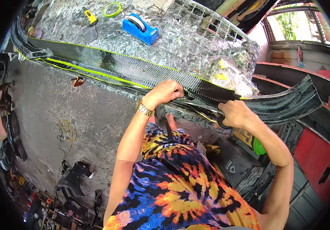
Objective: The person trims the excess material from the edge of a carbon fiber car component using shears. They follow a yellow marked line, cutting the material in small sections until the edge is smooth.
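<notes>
A long strip of black woven carbon fibre cloth [134, 67], edged with yellow-green tape, lies along a curved dark part on the workbench. My left hand [163, 93], with a gold watch at its wrist, is closed in a pinch on the cloth's near edge. My right hand [237, 114] grips a pair of scissors [203, 105] by its black handles. The blades point left along the near edge, toward my left fingers; their tips are hard to make out against the dark cloth. A yellow-green tape line [92, 71] runs along the strip's left half.
On the scuffed bench [73, 23] are a blue tape dispenser [140, 29], a green tape roll [112, 10] and a yellow-handled tool [91, 17]. An orange clamp [78, 81] sits at its near edge. The dark part's curved end [287, 101] extends right. A yellow cord [68, 129] lies on the floor.
</notes>
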`<act>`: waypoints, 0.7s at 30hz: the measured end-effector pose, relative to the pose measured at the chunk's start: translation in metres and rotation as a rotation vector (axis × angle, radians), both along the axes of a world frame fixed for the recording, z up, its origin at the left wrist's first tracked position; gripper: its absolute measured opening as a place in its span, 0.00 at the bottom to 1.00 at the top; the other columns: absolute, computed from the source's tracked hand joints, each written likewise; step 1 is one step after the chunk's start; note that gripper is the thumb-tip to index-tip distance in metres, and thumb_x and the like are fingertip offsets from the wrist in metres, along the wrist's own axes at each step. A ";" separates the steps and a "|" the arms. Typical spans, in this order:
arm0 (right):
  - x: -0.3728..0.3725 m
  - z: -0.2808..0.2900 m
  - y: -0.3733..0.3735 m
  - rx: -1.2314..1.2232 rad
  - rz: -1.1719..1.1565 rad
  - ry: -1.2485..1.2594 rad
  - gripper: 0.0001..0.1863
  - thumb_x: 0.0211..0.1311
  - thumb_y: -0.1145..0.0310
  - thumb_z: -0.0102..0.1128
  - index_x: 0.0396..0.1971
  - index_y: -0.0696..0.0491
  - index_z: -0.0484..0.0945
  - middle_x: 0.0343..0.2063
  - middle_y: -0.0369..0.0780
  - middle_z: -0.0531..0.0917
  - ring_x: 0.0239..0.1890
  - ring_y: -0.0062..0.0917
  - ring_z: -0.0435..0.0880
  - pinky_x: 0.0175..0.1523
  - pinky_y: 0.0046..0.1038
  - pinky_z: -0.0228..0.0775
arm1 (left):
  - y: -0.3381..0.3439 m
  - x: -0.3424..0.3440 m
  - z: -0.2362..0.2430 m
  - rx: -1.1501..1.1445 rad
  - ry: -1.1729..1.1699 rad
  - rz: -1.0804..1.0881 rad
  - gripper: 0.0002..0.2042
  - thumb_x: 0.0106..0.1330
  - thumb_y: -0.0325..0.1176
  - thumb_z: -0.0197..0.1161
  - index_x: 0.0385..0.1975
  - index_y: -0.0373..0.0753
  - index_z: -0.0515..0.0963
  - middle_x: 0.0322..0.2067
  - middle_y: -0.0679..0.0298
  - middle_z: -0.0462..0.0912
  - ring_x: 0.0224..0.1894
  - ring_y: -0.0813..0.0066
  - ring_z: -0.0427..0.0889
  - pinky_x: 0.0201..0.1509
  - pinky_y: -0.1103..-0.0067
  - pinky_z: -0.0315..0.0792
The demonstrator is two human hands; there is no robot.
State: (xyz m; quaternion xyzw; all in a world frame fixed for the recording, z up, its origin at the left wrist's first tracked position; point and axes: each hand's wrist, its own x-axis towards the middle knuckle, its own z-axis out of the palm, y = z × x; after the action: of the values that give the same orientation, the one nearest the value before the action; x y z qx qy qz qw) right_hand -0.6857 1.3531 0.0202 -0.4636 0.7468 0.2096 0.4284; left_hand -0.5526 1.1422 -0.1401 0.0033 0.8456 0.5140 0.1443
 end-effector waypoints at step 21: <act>0.004 -0.007 0.003 -0.088 -0.027 -0.019 0.30 0.45 0.43 0.69 0.29 0.59 0.80 0.25 0.51 0.83 0.34 0.46 0.84 0.42 0.41 0.76 | -0.001 0.003 -0.003 0.068 0.070 0.014 0.10 0.60 0.36 0.61 0.30 0.35 0.82 0.30 0.56 0.84 0.35 0.58 0.83 0.42 0.69 0.74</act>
State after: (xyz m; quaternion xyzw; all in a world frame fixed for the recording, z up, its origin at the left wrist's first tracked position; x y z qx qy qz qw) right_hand -0.6817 1.3558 0.0127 -0.4737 0.7573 0.1664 0.4176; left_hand -0.5499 1.1412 -0.1430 0.0204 0.8321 0.5432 0.1106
